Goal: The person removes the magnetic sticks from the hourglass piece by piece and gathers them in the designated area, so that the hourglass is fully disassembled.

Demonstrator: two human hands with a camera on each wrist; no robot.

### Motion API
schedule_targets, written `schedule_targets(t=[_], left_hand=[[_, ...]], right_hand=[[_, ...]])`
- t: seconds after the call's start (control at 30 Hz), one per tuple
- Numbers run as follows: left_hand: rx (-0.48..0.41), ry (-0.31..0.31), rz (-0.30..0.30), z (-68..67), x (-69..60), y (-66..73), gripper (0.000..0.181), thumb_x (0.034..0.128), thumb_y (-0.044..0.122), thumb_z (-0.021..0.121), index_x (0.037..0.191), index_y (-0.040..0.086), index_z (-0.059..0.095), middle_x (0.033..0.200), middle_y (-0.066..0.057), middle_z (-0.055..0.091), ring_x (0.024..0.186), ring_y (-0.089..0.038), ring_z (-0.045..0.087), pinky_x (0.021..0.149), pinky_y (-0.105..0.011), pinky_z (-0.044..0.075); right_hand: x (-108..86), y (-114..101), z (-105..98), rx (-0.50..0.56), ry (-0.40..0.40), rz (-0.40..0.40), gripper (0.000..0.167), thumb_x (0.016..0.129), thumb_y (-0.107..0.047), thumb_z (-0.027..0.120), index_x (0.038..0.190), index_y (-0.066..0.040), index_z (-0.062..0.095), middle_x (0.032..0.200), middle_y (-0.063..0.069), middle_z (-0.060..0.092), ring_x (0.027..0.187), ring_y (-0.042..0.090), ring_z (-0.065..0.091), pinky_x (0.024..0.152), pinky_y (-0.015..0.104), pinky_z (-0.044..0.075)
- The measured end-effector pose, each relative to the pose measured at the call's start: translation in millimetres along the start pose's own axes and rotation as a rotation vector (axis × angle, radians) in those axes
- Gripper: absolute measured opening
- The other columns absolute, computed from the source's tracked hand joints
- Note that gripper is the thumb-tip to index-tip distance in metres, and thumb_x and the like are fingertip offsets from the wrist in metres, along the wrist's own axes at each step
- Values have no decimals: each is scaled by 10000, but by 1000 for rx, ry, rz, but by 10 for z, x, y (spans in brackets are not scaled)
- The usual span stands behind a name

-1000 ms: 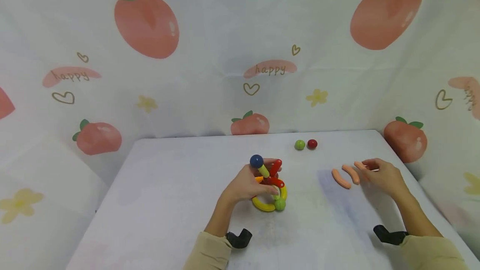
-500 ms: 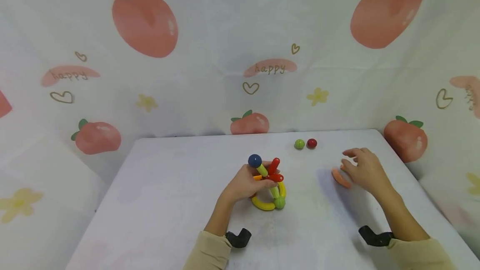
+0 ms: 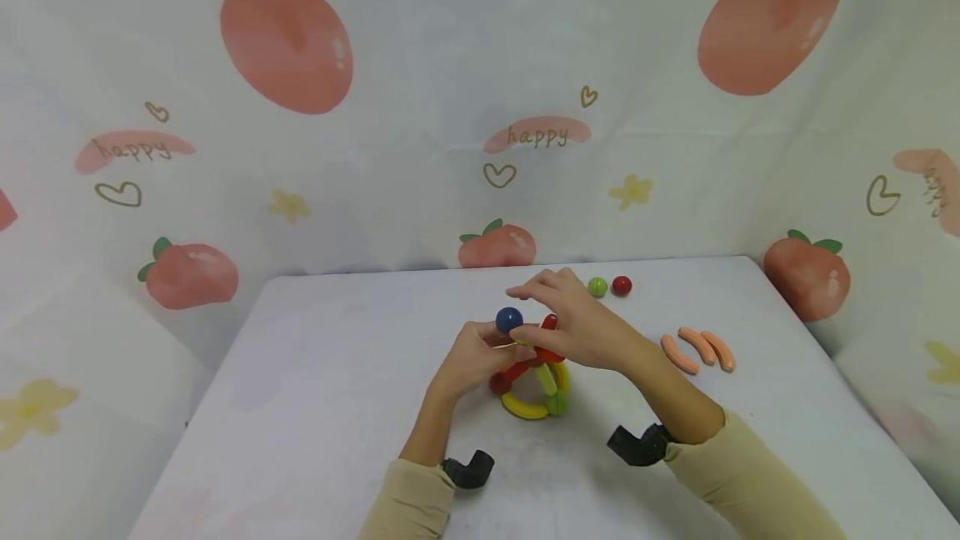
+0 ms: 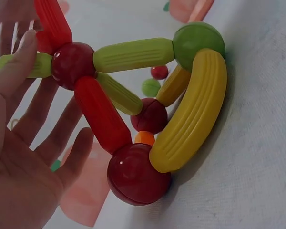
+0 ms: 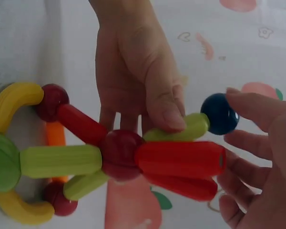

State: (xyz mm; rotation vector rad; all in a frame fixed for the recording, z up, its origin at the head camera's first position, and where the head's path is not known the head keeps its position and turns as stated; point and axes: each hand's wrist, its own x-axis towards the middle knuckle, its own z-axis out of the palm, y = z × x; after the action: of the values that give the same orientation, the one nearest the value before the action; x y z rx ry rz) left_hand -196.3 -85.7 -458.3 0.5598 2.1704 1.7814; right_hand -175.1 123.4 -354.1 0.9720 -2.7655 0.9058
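A toy structure of magnetic sticks and balls stands on the table, with a base of curved yellow sticks (image 4: 193, 112), an orange stick and balls. From its upper dark red ball (image 5: 122, 155) several red and light-green sticks spread out. My left hand (image 3: 468, 361) pinches the light-green stick (image 5: 178, 133) that bears a blue ball (image 3: 509, 320). My right hand (image 3: 577, 319) reaches over the structure from the right. Its thumb touches the blue ball in the right wrist view, and its other fingers are spread, loosely bent.
Three curved salmon-coloured sticks (image 3: 698, 347) lie on the white table (image 3: 360, 407) at the right. A green ball (image 3: 597, 287) and a red ball (image 3: 622, 285) sit near the back edge. A printed curtain (image 3: 405, 107) hangs behind.
My right hand has left the curved salmon-coloured sticks and swung left to the blue ball. My left hand has stayed on the structure, which has turned slightly.
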Motion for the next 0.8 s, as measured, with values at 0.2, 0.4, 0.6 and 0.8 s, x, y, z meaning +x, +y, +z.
schedule_targets(t=[0.2, 0.4, 0.6, 0.8], left_hand=[[-2, 18, -11, 17, 10, 18, 210, 903, 318, 776, 1094, 235, 804, 1073, -1, 799, 1224, -189, 666, 1021, -399, 542], [15, 19, -54, 26, -4, 64, 220, 907, 380, 764, 1107, 292, 793, 1092, 44, 788, 1114, -181, 677, 897, -368, 581], [11, 1, -65, 20, -11, 83, 226, 913, 379, 761, 1113, 279, 795, 1152, 70, 776, 1139, -149, 673, 905, -327, 583], [70, -12, -62, -14, -19, 100, 199, 913, 410, 750, 1095, 335, 781, 1173, 134, 753, 1198, -179, 629, 921, -373, 579]], right_hand=[[89, -28, 67, -35, -13, -76, 356, 937, -259, 742, 1265, -137, 675, 1146, -6, 699, 1078, 207, 540, 887, 355, 456], [99, 154, -104, 178, 224, 86, 354, 955, -211, 723, 1285, -108, 648, 1128, 68, 686, 1046, 210, 600, 854, 319, 538], [-5, 811, -179, 140, 215, 406, 454, 973, -273, 694, 1346, -39, 582, 1232, 172, 664, 1103, 307, 612, 833, 288, 553], [-220, 1336, 33, 80, 215, 654, 488, 962, -249, 671, 1307, 70, 542, 1253, 281, 633, 1120, 392, 602, 924, 461, 508]])
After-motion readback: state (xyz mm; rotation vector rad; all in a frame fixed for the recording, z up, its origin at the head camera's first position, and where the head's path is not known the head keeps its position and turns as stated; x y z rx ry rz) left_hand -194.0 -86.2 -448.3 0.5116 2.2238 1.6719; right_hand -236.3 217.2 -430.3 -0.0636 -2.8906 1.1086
